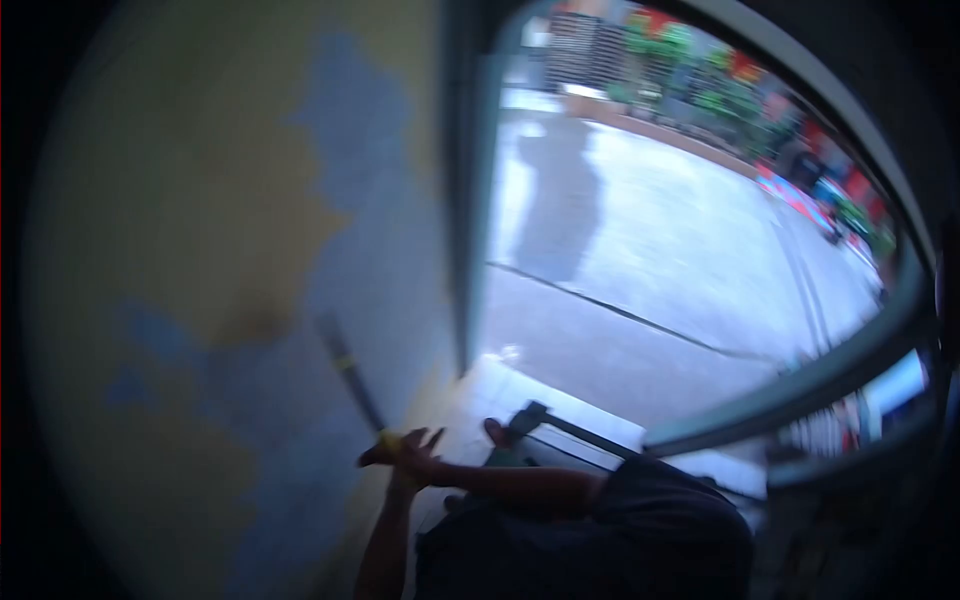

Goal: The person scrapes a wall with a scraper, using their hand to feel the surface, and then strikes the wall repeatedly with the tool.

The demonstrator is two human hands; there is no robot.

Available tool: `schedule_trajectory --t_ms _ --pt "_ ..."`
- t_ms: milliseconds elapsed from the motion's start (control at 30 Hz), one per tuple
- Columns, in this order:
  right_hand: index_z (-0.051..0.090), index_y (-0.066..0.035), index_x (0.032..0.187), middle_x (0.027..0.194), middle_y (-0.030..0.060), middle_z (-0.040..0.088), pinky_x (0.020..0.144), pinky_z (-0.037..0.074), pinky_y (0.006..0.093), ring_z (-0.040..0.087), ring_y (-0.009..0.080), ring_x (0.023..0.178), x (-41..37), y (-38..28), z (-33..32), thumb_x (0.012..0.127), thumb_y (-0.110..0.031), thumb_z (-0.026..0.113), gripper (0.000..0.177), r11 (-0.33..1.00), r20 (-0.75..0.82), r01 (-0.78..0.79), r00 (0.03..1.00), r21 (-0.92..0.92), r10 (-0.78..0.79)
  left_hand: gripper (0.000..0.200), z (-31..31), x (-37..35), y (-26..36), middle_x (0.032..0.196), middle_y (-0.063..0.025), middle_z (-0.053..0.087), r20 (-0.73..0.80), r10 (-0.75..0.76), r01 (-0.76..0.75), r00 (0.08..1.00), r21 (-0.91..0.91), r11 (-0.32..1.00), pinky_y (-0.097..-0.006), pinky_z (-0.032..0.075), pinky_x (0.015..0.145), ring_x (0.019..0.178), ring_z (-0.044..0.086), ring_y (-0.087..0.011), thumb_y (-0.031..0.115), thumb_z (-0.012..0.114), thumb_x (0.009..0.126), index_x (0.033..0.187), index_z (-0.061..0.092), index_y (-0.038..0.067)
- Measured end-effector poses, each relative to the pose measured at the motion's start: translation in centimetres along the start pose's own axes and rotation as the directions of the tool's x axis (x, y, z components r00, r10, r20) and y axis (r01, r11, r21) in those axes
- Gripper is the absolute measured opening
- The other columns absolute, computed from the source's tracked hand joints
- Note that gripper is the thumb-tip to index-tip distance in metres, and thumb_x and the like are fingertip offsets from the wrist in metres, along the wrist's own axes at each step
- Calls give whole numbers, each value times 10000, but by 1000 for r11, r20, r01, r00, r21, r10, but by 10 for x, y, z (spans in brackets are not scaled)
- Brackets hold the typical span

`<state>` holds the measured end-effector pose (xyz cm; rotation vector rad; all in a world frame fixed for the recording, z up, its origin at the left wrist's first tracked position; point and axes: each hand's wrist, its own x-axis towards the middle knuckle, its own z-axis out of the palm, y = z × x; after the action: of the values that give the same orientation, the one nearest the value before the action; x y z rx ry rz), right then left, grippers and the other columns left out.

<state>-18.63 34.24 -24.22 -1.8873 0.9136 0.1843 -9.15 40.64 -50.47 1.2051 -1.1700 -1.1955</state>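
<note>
A long, thin dark tool with yellow bands (358,385) slants up and left across the patchy wall (250,410). Its lower end meets my two hands, which overlap low in the view. From the right, my right hand (420,462) reaches across and appears closed around that end, with a finger or thumb sticking out. My left hand (400,478) comes up from below and touches or lies under the right one; its fingers are not distinct. Blur hides the exact grip and the kind of tool at its upper tip.
Yellow paint with bluish-grey bare patches covers the wall. To its right a doorway frame (465,200) opens onto a pale paved yard (690,240) with plants (690,80) behind. By my foot (495,432), a dark long-handled object (570,430) lies near the threshold.
</note>
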Motion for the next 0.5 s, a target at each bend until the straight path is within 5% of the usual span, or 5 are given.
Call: schedule_trajectory --t_ms 133,267,300,400,500 --pt "589 -40 1134 1005 135 687 961 444 338 634 262 1052 53 56 0 903 -416 617 443 817 -297 313 937 485 -182 739 41 16 177 1488 -169 326 261 -19 -238 965 906 349 -525 98 1157 1412 234 -327 341 667 813 1437 349 106" --pt "582 16 1052 944 139 700 898 493 320 675 236 934 52 70 30 915 -359 600 400 619 -420 462 879 635 -225 730 27 5 172 1437 -159 416 347 4 -333 938 897 291 -536 147 1138 1378 319 -313 344 684 832 1445 354 124" --pt "576 26 1105 1131 204 645 1024 415 380 569 271 1179 69 69 68 897 -389 590 464 529 -365 350 928 773 -80 730 25 6 164 1437 -159 416 369 7 -355 929 889 288 -536 147 1138 1378 319 -313 344 684 832 1445 354 124" --pt "706 -163 1044 1516 335 109 1136 10 584 -59 453 1432 61 41 79 791 -494 660 419 935 -376 152 926 319 -22 726 25 18 143 1416 -167 432 409 -57 -366 911 862 351 -534 168 1128 1362 338 -321 347 689 826 1433 364 115" --pt "620 -54 1185 1495 199 316 1121 217 455 269 270 1406 48 21 57 879 -447 592 499 920 -85 162 986 357 -141 723 9 20 130 1395 -175 448 427 -135 -349 894 853 387 -531 189 1119 1346 357 -329 349 695 821 1421 373 106"
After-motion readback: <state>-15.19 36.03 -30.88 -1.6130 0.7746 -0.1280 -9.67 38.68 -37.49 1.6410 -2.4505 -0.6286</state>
